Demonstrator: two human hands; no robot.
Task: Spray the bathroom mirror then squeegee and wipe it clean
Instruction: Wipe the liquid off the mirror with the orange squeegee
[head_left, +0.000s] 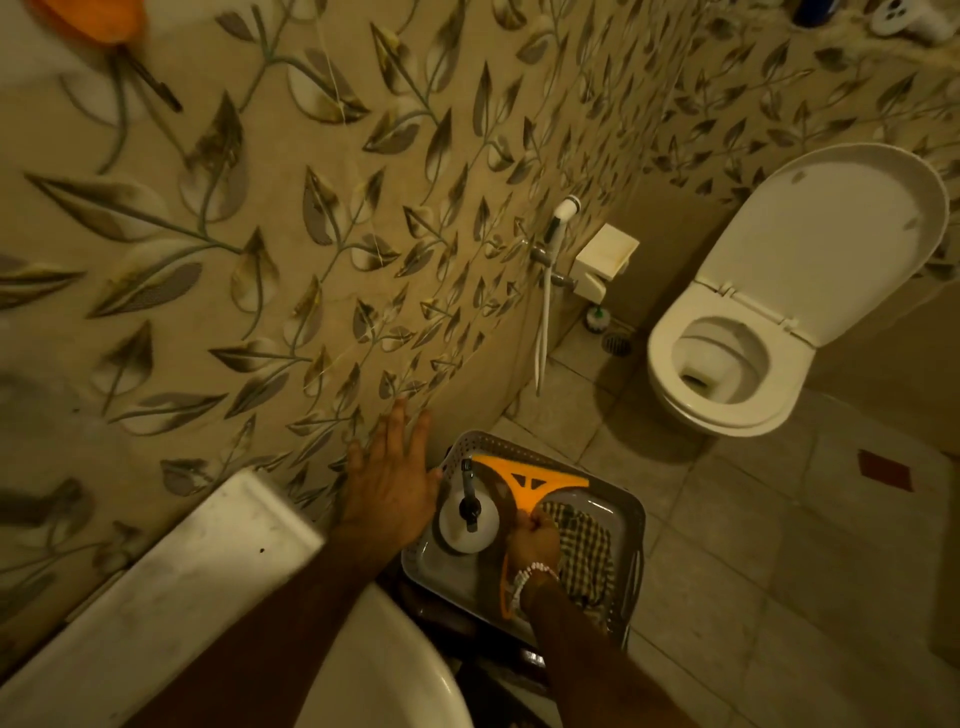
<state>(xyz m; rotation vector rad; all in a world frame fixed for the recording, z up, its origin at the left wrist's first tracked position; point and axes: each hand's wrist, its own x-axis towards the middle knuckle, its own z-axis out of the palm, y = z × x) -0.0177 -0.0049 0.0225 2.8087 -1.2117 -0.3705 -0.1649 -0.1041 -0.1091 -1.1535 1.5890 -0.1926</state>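
Observation:
A grey plastic basket (631, 525) stands low beside the sink. Inside it lie an orange squeegee (524, 483), a white spray bottle (460, 527) with a black nozzle, and a checked cloth (584, 545). My right hand (532, 538) is down in the basket, closed around the squeegee's orange handle. My left hand (389, 480) hovers with fingers spread, over the basket's left edge and close to the leaf-patterned wall. No mirror is visible.
A white sink (379, 670) and its flat ledge (171, 582) fill the lower left. A toilet (722, 364) with raised lid stands at right, with a hand shower (558, 223) and hose on the wall. Tiled floor lies between.

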